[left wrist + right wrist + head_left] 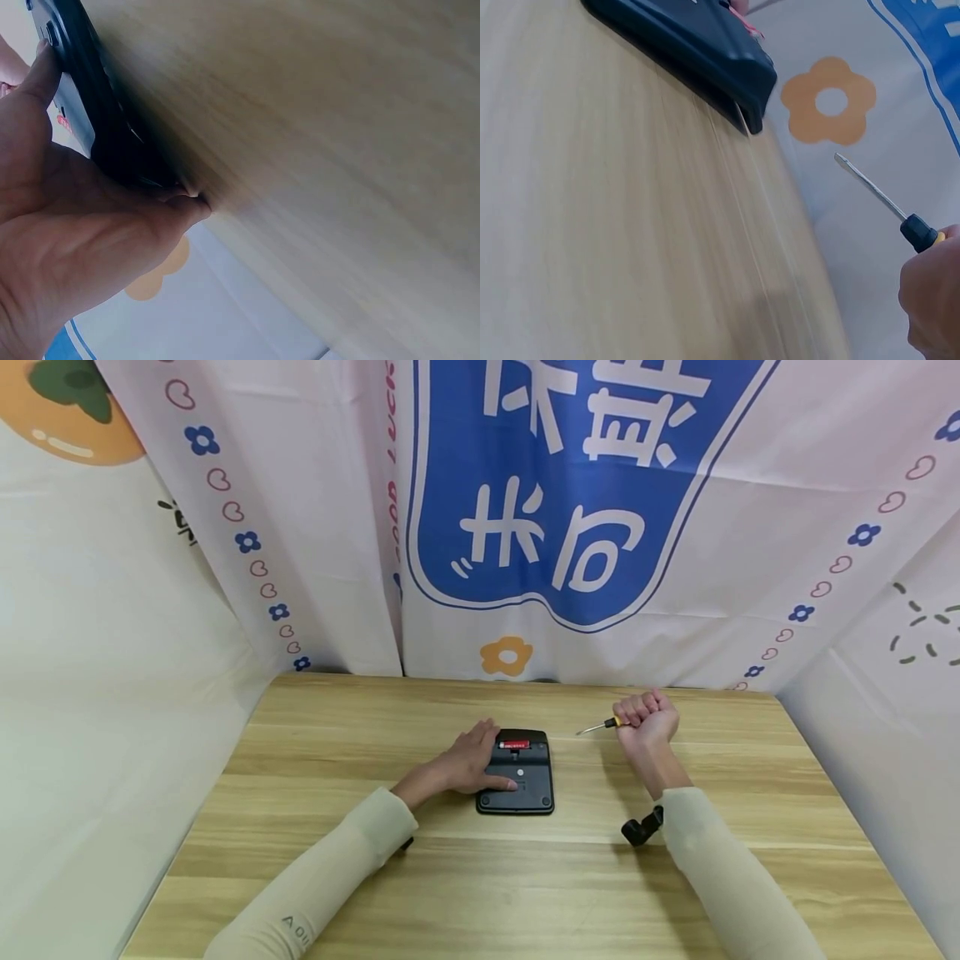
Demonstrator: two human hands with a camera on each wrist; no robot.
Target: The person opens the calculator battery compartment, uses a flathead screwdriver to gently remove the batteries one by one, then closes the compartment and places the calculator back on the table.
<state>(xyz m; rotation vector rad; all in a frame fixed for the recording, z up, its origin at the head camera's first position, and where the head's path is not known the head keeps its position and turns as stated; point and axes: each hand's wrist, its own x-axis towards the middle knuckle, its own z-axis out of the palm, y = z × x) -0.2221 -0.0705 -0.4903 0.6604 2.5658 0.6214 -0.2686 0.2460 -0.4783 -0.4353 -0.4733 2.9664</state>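
A black calculator [533, 790] lies face down on the wooden table, a red battery [514, 745] showing in the uncovered slot near its far end. On its left side rests my left hand [467, 763], the thumb laid straight across the back and the fingers stretched along the far left edge. In the left wrist view the fingertips [196, 210] reach down to the tabletop beside the calculator. To the right, my right hand [648, 723] grips a small screwdriver [597, 727] by its yellow and black handle. Its metal shaft points left toward the calculator, raised above the table.
The wooden table [465, 893] reaches back to a printed cloth [360, 568] with blue and orange patterns. White cloth also hangs at both sides. A black wrist-worn device [640, 831] sticks out below my right sleeve.
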